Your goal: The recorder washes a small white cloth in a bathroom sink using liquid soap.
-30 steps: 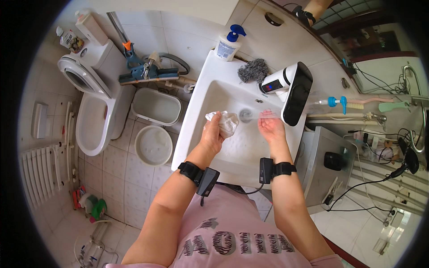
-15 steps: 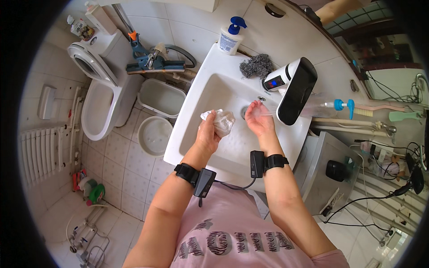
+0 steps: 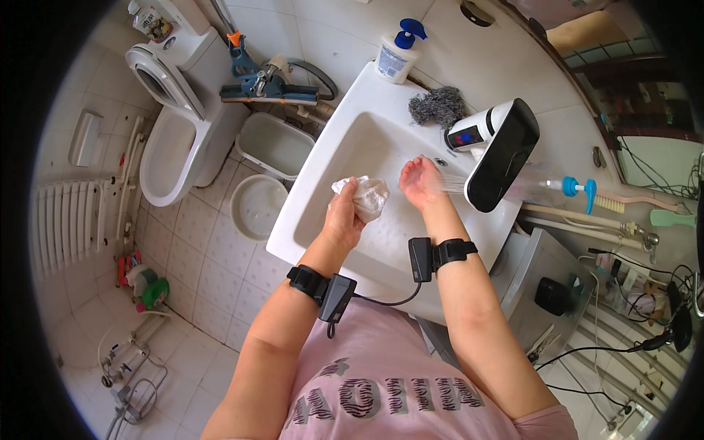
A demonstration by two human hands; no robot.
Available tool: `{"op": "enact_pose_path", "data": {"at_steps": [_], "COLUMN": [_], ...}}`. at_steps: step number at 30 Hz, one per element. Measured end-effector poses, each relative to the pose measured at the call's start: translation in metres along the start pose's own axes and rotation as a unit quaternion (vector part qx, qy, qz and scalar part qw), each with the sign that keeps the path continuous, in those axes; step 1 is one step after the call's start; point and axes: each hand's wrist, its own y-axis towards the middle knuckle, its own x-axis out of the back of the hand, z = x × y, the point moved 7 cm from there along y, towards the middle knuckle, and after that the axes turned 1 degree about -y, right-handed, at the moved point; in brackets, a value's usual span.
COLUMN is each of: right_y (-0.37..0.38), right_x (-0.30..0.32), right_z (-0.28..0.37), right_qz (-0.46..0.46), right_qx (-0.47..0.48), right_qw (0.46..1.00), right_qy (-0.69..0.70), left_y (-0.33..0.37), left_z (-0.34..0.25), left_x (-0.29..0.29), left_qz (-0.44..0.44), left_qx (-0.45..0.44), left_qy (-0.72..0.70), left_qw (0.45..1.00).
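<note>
Over the white sink (image 3: pixel 308 209), my left hand (image 3: pixel 343 220) is closed around a crumpled white cloth (image 3: pixel 371 198), which looks wet. My right hand (image 3: pixel 420 183) is palm up, fingers loosely curled and apart, holding nothing. A spray of water from the faucet with a black top (image 3: pixel 503 155) reaches the base of that palm near the wrist. Both of my wrists wear black straps with small black boxes, joined by a cable. The sink drain is hidden behind my right hand.
A pump bottle (image 3: pixel 397 55) and grey steel wool (image 3: pixel 436 107) sit on the sink's back rim. Right of the faucet are a clear bottle with a blue pump (image 3: pixel 578 189) and a brush (image 3: pixel 610 203). At left stand a basin (image 3: pixel 258 208), a tub (image 3: pixel 251 147) and a toilet (image 3: pixel 170 158).
The whole view has shifted, so the sink appears farther right. My right hand has moved left relative to the faucet, and the water now lands nearer its wrist. My left hand keeps the cloth.
</note>
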Motion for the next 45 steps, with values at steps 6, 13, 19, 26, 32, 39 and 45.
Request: {"op": "enact_pose_path", "data": {"at_steps": [6,13,19,26,32,39,45], "right_y": [-0.014,-0.033,-0.029,-0.029,-0.022,-0.035,-0.058], "right_x": [0.004,0.006,-0.001,-0.022,-0.015,-0.018,-0.004], "right_z": [-0.006,-0.005,0.002,0.030,0.033,0.001,0.024], "right_qz": [0.010,0.022,0.077,0.177,0.168,0.156,-0.022], "right_qx": [-0.033,-0.050,-0.070,0.043,0.073,-0.066,0.141], "right_qw": [0.999,0.998,0.986,0.876,0.840,0.971,0.952], "right_qy": [-0.005,-0.007,0.128,0.446,0.511,0.167,-0.272], "left_y": [0.001,0.001,0.000,0.003,0.000,0.008,0.009], "left_z": [0.000,-0.001,-0.001,0.001,0.002,0.002,0.008], "left_x": [0.001,-0.005,-0.010,0.001,0.000,-0.004,-0.033], "left_qz": [-0.015,-0.009,0.005,0.007,-0.019,0.027,0.071], "left_qx": [0.007,0.011,0.017,0.017,0.034,0.019,0.046], "left_qy": [0.006,0.014,0.013,0.012,0.016,0.000,-0.007], "left_qw": [1.000,1.000,1.000,1.000,0.999,0.999,0.996]}}
